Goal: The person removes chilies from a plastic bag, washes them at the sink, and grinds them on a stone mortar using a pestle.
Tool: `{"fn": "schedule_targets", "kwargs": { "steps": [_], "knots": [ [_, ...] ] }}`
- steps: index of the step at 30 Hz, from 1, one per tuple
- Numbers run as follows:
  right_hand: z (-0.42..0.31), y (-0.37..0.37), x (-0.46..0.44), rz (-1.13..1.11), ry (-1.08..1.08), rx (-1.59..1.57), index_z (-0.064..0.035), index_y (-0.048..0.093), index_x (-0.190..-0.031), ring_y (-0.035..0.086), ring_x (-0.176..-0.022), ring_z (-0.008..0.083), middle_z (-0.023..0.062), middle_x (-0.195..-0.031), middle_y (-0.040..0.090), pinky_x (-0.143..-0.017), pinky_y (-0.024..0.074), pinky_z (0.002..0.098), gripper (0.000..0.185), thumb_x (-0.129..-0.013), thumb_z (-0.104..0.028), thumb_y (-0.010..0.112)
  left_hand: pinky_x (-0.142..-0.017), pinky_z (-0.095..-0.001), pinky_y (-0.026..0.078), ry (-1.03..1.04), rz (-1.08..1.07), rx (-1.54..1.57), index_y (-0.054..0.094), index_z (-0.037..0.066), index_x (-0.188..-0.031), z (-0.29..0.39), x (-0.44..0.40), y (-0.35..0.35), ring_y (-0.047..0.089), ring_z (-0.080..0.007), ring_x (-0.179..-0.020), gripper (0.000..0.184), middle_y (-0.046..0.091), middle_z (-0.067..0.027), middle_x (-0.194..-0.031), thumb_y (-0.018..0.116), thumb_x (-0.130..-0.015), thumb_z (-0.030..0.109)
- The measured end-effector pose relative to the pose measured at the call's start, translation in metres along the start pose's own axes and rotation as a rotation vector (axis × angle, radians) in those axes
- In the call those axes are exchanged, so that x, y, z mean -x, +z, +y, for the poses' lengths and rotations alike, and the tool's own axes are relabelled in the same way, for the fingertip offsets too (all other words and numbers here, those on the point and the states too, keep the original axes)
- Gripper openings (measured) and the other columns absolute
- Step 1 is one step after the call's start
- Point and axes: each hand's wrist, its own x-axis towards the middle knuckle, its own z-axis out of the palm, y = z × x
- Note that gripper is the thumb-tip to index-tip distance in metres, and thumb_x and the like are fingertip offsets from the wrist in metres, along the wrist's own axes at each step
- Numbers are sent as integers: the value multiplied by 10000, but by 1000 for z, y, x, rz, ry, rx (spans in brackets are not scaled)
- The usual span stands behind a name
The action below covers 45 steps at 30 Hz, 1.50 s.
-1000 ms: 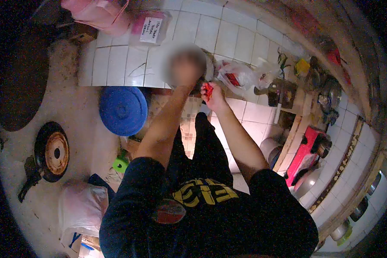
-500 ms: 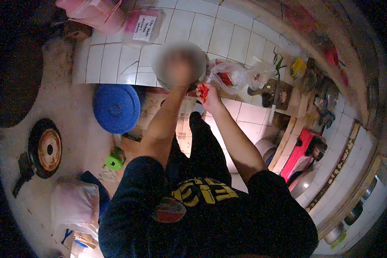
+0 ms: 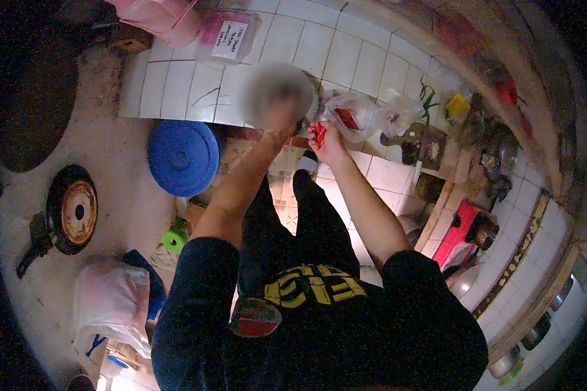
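Some small red bits are held in the right hand. The fingers there are curled in around them, and some of the red can be seen on the side near the left hand. The red bits are held up close to the near edge of the white tiled table.

The left hand is reached out at the same edge, just beside the right one. It is mostly covered by a round blurry patch, so it cannot be told if its fingers are wide or narrow, or if something is held in them.

A thin clear bag with red things inside is seen on the table, near the right hand. Next to it, a second clear bag is seen.

Farther back on the left, a pink box is marked with a white label. Below the table edge on the left, a round blue lid is seen, well apart from the hands. A dark pan is seen at the far left. A dark shirt with yellow letters is worn.
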Motion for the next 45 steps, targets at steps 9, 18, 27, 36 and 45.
{"fn": "schedule_targets", "kwargs": {
  "steps": [9,18,27,36,45],
  "knots": [
    [15,-9,-6,3,-36,-25,-82,563,-831,503,-568,129,25,-716,551,-485,396,244,221,-898,-237,419,-864,-487,414,-33,-69,357,591,37,-1026,0,6,-32,472,-346,-1153,314,509,-141,-1196,479,-897,300],
    [40,23,7,110,-177,-241,-127,594,-904,630,-793,199,35,-857,652,-752,517,364,289,-943,-270,346,-695,-531,467,-53,39,1164,506,-16,-1032,13,28,-55,582,-494,-792,339,608,-303,-808,402,-958,298],
    [60,35,19,-92,-149,-317,-117,605,-995,611,-948,231,69,-1010,650,-853,492,413,330,-949,-332,360,-684,-511,517,-30,-140,716,606,43,-939,3,52,-97,638,-420,-755,312,641,-234,-796,540,-840,331],
    [106,22,48,-147,-380,-438,-120,597,-998,599,-900,224,53,-956,629,-858,475,397,406,-935,-483,427,-777,-483,501,24,-74,905,533,32,-1161,9,100,-114,593,-418,-925,371,576,-250,-1070,497,-840,214],
    [134,9,108,39,-217,-356,-130,560,-1170,560,-1044,273,70,-1161,599,-929,461,433,493,-946,-522,363,-741,-467,486,-42,57,957,540,63,-1115,50,165,-131,595,-383,-877,393,624,-183,-945,663,-755,158]
  ]
}}
